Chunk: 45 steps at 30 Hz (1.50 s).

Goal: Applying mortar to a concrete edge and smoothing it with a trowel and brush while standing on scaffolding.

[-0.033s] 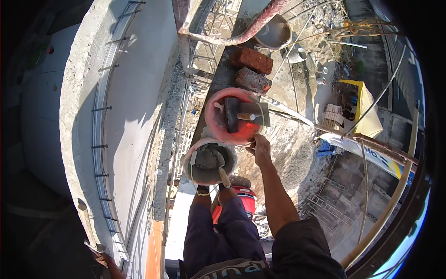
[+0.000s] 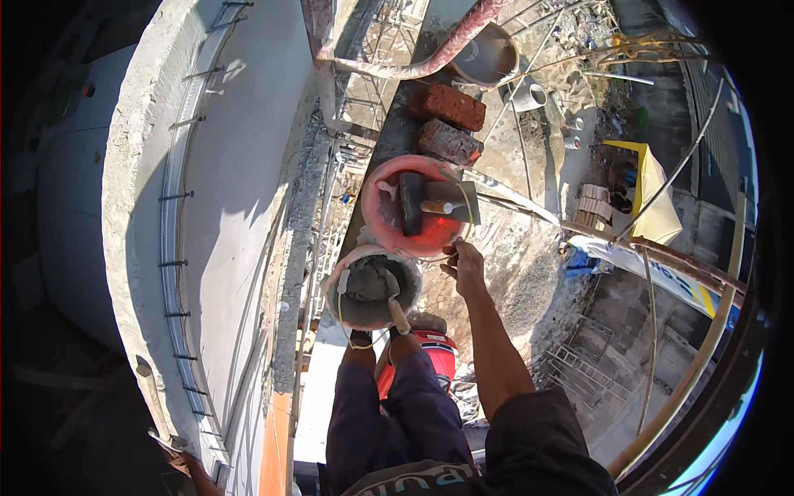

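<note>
At the right rim of a red bucket [image 2: 382, 219], my right hand [image 2: 467, 269] has its fingers curled on the bucket's thin pale handle. Across the bucket lie a dark block-like tool [image 2: 410, 204] and a grey flat float [image 2: 463, 201] with a wooden grip. Nearer to me, a second bucket [image 2: 332, 302] holds grey mortar [image 2: 364, 281] and a trowel with a wooden handle [image 2: 399, 314]. Far at the lower left, my left hand [image 2: 178, 457] is in shade beside a tool with a round wooden handle [image 2: 153, 397]; its fingers are hard to make out.
Two bricks [image 2: 453, 107] and a round tub [image 2: 488, 58] stand on the narrow plank beyond the buckets. A rusty pipe [image 2: 430, 62] crosses above. On the left runs a plastered ledge [image 2: 132, 207] with a metal strip. To the right, bamboo poles [image 2: 691, 380] border a drop to the ground.
The red bucket and my right hand sit very slightly farther left. Otherwise the view is almost the same.
</note>
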Tool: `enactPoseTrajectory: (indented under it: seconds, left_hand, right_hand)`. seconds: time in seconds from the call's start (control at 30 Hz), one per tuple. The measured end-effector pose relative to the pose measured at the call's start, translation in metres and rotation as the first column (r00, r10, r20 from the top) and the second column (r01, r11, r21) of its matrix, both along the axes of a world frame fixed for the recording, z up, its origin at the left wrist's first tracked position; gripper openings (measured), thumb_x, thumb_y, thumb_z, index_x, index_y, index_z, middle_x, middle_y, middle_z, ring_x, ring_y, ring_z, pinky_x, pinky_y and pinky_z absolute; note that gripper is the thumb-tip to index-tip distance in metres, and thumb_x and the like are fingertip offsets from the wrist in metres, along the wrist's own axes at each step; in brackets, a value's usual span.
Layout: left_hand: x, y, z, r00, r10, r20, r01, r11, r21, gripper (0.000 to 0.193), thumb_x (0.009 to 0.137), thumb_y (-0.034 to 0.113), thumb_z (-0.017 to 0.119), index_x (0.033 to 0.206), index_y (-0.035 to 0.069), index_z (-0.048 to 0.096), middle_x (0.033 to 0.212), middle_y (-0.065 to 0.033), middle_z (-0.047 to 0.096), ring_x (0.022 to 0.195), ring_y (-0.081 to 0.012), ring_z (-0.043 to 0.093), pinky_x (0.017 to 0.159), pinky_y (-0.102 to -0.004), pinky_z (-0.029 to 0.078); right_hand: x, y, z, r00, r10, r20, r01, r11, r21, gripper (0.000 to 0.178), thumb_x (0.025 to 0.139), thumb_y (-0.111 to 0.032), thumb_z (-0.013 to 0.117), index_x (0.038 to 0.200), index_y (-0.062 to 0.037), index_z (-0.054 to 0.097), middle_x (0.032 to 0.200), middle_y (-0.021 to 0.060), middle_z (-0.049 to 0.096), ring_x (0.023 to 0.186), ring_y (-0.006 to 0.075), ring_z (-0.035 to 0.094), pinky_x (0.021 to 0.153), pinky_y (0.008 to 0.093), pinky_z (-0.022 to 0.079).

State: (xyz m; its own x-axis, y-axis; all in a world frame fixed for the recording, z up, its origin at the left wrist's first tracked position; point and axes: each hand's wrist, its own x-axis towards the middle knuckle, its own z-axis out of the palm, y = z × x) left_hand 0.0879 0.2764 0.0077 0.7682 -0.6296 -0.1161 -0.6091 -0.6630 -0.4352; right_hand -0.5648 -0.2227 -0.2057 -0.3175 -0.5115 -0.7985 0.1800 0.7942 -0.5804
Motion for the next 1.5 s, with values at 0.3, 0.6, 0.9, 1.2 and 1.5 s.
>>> enactPoseTrajectory:
  seconds: [0.3, 0.6, 0.9, 1.2, 1.5]
  left_hand:
    - [-0.089, 0.076, 0.065, 0.969, 0.144, -0.201, -0.205, 0.924, -0.323, 0.023, 0.091, 0.011, 0.054, 0.110, 0.000, 0.047, 0.102, -0.0122, 0.055, 0.081, -0.0210, 0.058, 0.069, -0.0337, 0.049]
    - [-0.082, 0.037, 0.057, 0.876, 0.164, -0.453, -0.428, 0.699, -0.573, 0.015, 0.091, 0.014, 0.060, 0.090, 0.000, 0.054, 0.081, -0.0094, 0.056, 0.072, -0.0210, 0.054, 0.065, -0.0351, 0.047]
    - [-0.416, -0.457, -0.140, 0.050, -0.353, -0.934, 0.003, 0.935, -0.353, 0.063, 0.088, 0.025, 0.068, 0.139, -0.001, 0.042, 0.138, -0.0190, 0.047, 0.130, -0.0298, 0.047, 0.106, -0.0435, 0.040]
    - [-0.513, -0.579, -0.200, -0.370, -0.027, -0.929, -0.176, 0.983, 0.041, 0.038, 0.095, 0.030, 0.064, 0.114, -0.002, 0.057, 0.085, -0.0028, 0.058, 0.076, -0.0081, 0.052, 0.070, -0.0228, 0.043]
    - [-0.481, -0.611, -0.131, -0.562, -0.179, -0.807, -0.332, 0.943, 0.022, 0.060, 0.099, 0.045, 0.053, 0.127, -0.006, 0.042, 0.063, 0.0067, 0.034, 0.046, -0.0022, 0.025, 0.047, -0.0205, 0.021]
  right_hand:
    - [-0.017, -0.003, -0.023, 0.999, 0.008, 0.041, -0.013, 0.991, 0.135, 0.031, 0.097, -0.038, 0.059, 0.110, -0.0099, 0.060, 0.095, 0.0023, 0.064, 0.066, 0.0083, 0.052, 0.067, 0.0295, 0.055]
    - [0.024, -0.023, 0.007, 0.992, 0.076, 0.098, -0.065, 0.991, -0.118, 0.034, 0.099, -0.029, 0.059, 0.120, -0.0024, 0.057, 0.093, 0.0031, 0.064, 0.068, 0.0062, 0.055, 0.070, 0.0284, 0.056]
    - [0.035, 0.016, -0.029, 0.964, -0.222, 0.149, 0.247, 0.951, -0.184, 0.048, 0.102, -0.041, 0.051, 0.125, 0.0010, 0.059, 0.092, 0.0079, 0.065, 0.075, 0.0157, 0.065, 0.072, 0.0303, 0.058]
    - [-0.063, 0.100, -0.219, 0.926, 0.041, -0.376, 0.020, 0.988, 0.156, 0.034, 0.090, -0.028, 0.062, 0.108, 0.0006, 0.067, 0.088, 0.0115, 0.070, 0.076, 0.0203, 0.066, 0.071, 0.0357, 0.053]
    - [-0.030, 0.007, -0.337, 0.981, 0.031, -0.193, -0.032, 0.999, 0.001, 0.062, 0.087, -0.046, 0.064, 0.135, -0.0110, 0.045, 0.133, 0.0161, 0.050, 0.116, 0.0379, 0.058, 0.095, 0.0498, 0.047]
